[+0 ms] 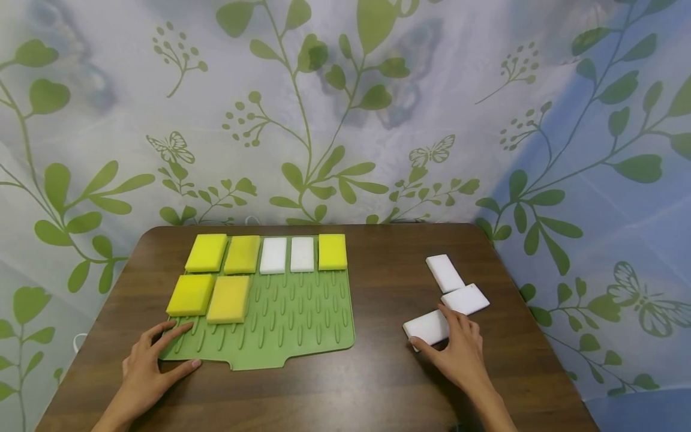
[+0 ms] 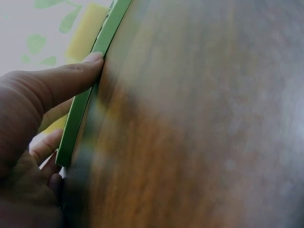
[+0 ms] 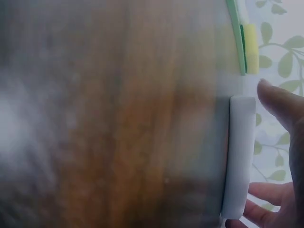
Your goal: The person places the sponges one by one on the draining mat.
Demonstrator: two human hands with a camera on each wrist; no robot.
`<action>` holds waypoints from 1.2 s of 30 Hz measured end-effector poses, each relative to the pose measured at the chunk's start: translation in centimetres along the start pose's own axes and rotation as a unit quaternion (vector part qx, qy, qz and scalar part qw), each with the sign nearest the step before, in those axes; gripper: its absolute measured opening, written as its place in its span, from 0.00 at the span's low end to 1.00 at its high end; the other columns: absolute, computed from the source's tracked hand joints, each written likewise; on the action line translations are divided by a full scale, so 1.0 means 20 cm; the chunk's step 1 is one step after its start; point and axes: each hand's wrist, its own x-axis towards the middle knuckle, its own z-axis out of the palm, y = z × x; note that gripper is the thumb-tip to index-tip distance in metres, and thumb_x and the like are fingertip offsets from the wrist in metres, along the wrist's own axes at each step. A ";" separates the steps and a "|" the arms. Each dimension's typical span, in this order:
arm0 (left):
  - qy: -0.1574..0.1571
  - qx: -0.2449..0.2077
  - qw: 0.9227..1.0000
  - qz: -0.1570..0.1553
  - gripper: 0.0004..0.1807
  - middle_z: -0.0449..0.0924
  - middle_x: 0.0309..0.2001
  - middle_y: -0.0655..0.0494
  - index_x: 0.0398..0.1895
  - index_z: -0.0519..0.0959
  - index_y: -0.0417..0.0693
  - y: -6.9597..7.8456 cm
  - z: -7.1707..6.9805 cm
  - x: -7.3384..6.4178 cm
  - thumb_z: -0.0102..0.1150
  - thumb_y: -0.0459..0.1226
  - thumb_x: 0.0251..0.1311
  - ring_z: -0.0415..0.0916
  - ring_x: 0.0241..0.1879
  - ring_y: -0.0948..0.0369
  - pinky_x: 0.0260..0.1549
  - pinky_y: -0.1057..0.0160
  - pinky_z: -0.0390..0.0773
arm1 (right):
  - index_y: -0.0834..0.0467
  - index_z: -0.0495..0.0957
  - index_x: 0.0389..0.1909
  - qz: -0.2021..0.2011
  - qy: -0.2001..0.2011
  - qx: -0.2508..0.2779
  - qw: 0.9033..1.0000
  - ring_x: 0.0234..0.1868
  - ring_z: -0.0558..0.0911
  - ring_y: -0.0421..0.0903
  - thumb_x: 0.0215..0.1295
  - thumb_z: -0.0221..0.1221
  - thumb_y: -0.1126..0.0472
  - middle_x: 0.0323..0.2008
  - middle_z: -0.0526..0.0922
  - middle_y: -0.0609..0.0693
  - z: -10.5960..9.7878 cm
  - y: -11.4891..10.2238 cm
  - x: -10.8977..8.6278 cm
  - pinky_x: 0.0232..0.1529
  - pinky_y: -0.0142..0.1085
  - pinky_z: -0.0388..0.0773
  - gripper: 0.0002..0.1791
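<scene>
A green drying mat [image 1: 302, 318] with raised ribs lies on the left of the table. On it lie several yellow sponges [image 1: 229, 300] and two white sponges [image 1: 273, 255]. My left hand [image 1: 144, 371] rests at the mat's near left corner, its thumb touching the front edge in the left wrist view and its fingers spread. Over on the right, my right hand [image 1: 459, 351] spans a white sponge [image 1: 426, 327] lying on the table. In the right wrist view, the thumb is slightly apart from that sponge [image 3: 240, 156], while other fingers touch its far end.
Just beyond the right hand lie two more white sponges, one [image 1: 465, 299] close to the fingers and another [image 1: 445, 273] farther back. The brown wooden table [image 1: 383, 288] ends against a leaf-patterned curtain [image 1: 345, 120] at the back and right.
</scene>
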 end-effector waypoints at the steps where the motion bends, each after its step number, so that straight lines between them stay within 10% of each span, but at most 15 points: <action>1: 0.000 0.001 1.000 0.000 0.42 0.59 0.77 0.33 0.76 0.75 0.56 0.00 0.00 0.00 0.82 0.45 0.57 0.53 0.68 0.21 0.51 0.22 0.51 | 0.56 0.67 0.79 0.003 -0.005 -0.005 1.000 0.65 0.68 0.65 0.55 0.75 0.28 0.71 0.74 0.63 0.00 0.00 0.00 0.60 0.62 0.65 0.58; 36: 0.004 0.002 1.000 0.003 0.42 0.60 0.77 0.33 0.76 0.75 0.57 0.00 0.00 0.00 0.82 0.45 0.56 0.54 0.68 0.22 0.51 0.24 0.52 | 0.63 0.71 0.75 -0.009 -0.024 -0.058 0.998 0.61 0.72 0.66 0.54 0.76 0.28 0.64 0.77 0.66 -0.06 0.05 -0.01 0.55 0.63 0.73 0.58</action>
